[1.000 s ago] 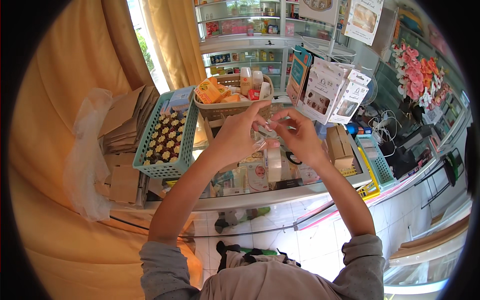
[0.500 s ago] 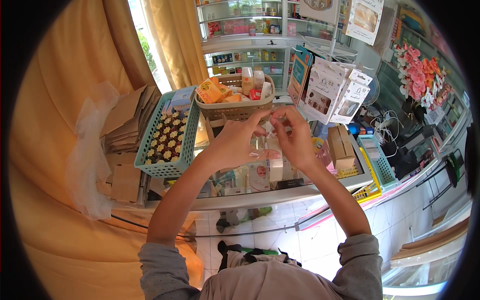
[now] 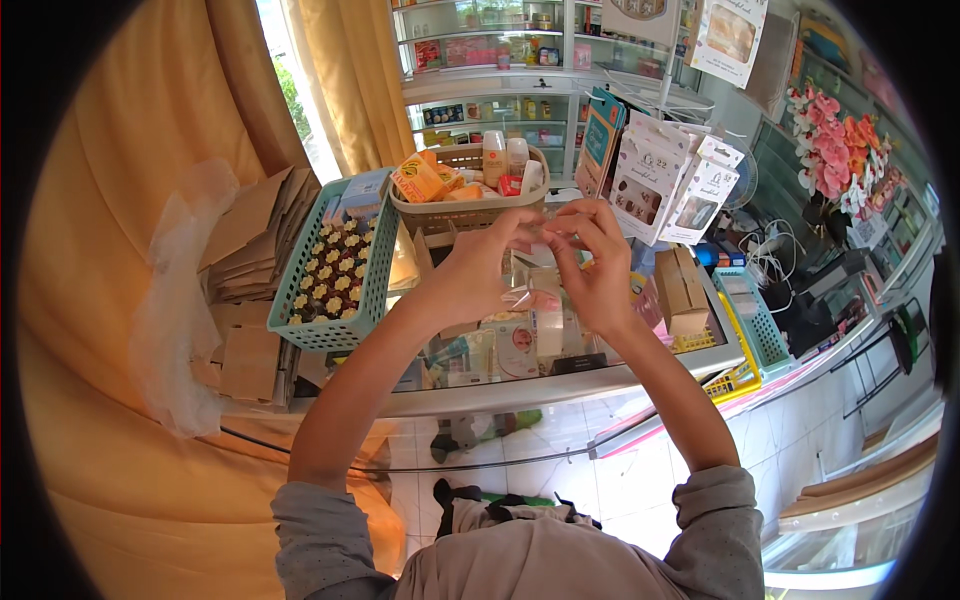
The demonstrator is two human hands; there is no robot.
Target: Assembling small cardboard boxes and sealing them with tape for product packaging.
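Observation:
Both of my hands are raised over the glass counter (image 3: pixel 400 403), fingertips meeting near its far side. My left hand (image 3: pixel 478 268) is closed in a pinch, and my right hand (image 3: pixel 598 268) pinches close beside it. Between them is a thin piece of clear plastic (image 3: pixel 538 256); its shape is hard to make out, and the fingers hide its upper edge. Beneath my hands, small white boxes (image 3: pixel 517 343) and packets show in or on the counter. Just beyond my hands stands a beige basket (image 3: pixel 470 214) holding orange boxes (image 3: pixel 418 180) and bottles (image 3: pixel 494 158).
On the left, a teal basket (image 3: pixel 372 290) holds many dark jars with cream flower-shaped tops, beside stacked flat cardboard (image 3: pixel 250 235). To the right stand a small brown box (image 3: pixel 682 290) and a rack of hanging white packages (image 3: pixel 650 178). Yellow curtains (image 3: pixel 120 250) line the left side.
My hands stay pinched together over the counter. The right hand's fingers have shifted slightly upward and turned a little; the left hand has barely moved.

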